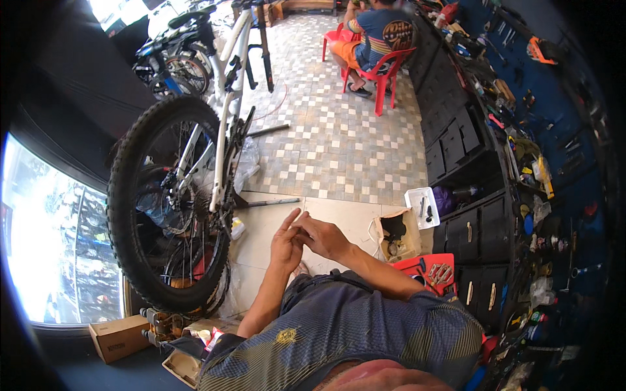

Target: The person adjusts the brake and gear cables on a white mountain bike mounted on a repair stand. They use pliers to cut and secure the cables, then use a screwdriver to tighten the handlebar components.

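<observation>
My two hands meet at the fingertips in front of my waist, above the pale floor tiles. My left hand (284, 249) is raised with its index finger pointing up and its other fingers bent inward. Coming in from the right, my right hand (325, 239) is closed in a pinch against the left fingers. Anything held between them is hidden or too small to make out. Just to the left is the rear wheel (117, 195) of a white bicycle, whose white frame (225, 124) is raised off the floor. The bicycle's front wheel is absent from its fork (264, 52).
To the right are an open cardboard box (407, 242), a white tray (412, 202) and a red tool case (407, 264). Black drawers (460, 137) and a cluttered tool bench (521, 176) line that side. Ahead, a person (381, 36) sits on a red chair (394, 62).
</observation>
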{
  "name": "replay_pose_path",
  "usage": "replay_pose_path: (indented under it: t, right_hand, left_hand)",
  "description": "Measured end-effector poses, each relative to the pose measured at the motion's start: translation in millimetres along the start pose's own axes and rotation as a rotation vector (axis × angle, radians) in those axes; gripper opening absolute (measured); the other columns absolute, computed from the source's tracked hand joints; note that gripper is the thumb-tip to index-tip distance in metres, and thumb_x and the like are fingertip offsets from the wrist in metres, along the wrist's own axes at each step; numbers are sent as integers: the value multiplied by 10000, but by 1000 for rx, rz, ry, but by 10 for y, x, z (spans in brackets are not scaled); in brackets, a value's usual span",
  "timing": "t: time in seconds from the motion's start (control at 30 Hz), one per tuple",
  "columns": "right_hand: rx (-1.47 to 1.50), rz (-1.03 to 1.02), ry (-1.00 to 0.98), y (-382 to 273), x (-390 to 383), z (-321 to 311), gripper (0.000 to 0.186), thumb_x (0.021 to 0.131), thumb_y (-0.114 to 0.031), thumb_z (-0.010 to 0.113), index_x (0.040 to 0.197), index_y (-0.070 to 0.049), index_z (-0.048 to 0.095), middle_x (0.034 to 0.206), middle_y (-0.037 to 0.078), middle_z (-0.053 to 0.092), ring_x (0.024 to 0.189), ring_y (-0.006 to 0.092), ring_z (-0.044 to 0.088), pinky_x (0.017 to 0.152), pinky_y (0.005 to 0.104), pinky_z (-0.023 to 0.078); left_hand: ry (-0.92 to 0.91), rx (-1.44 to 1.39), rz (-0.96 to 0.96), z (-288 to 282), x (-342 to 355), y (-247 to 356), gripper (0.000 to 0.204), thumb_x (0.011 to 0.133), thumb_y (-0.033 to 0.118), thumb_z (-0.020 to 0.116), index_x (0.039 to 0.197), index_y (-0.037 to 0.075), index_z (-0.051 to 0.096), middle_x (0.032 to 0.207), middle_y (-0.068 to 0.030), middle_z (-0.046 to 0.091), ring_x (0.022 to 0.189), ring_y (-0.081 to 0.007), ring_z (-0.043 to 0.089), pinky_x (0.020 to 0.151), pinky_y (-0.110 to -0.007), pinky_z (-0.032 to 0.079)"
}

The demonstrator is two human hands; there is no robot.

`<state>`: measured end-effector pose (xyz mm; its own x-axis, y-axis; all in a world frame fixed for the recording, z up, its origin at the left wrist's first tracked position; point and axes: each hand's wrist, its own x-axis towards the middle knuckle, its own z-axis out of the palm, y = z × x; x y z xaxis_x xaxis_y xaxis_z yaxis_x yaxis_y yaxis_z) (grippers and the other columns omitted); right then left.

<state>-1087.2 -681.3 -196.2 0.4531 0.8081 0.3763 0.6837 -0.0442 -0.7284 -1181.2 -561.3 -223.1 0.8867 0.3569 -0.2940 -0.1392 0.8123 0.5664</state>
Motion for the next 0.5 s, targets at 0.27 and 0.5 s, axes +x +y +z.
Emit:
replay_pose_path:
  t: [0.27,0.5]
  right_hand:
    - [134,55,-166,-473,502,845,299,932,-105,659,1226,-98,605,984,138,715,870,302,719,746,367,584]
    - [477,337,-35,-419,769,775,157,963,-55,643,1111,-22,682,906,33,680,820,90,629,749,246,522]
  left_hand:
    - [-43,78,126,-832,-666,906,508,1030,211,505,1481,1,406,1359,-206,589,1246,-305,576,1079,-457,421]
    - [366,1126,595,-1332,-905,1413,329,973,105,606,1297,46,607,1174,-112,676,1058,-247,655,881,-328,510]
